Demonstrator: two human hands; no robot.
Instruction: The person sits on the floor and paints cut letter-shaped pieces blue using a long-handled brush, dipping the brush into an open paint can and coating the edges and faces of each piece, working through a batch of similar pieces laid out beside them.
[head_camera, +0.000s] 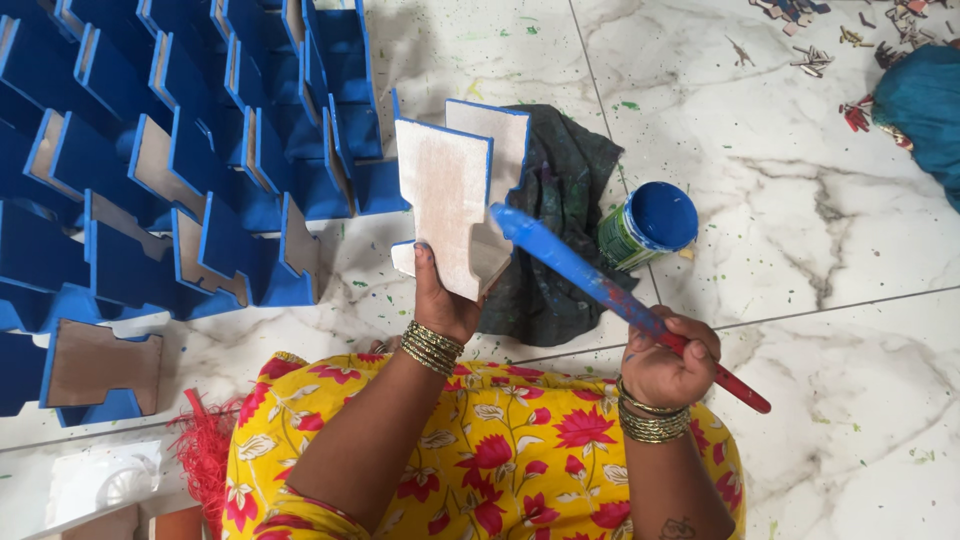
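One small round paint tin (648, 228) on marble floor, right of dark cloth, tilted, open top filled with blue paint, side wrapped in green and white printed label (620, 240), partly smeared, no signs or screens visible.

I saw raw matt wooden boards (448, 205) with glossy blue-painted edges, a crumpled dark cloth (565, 230), and the polished marble floor (800, 200).
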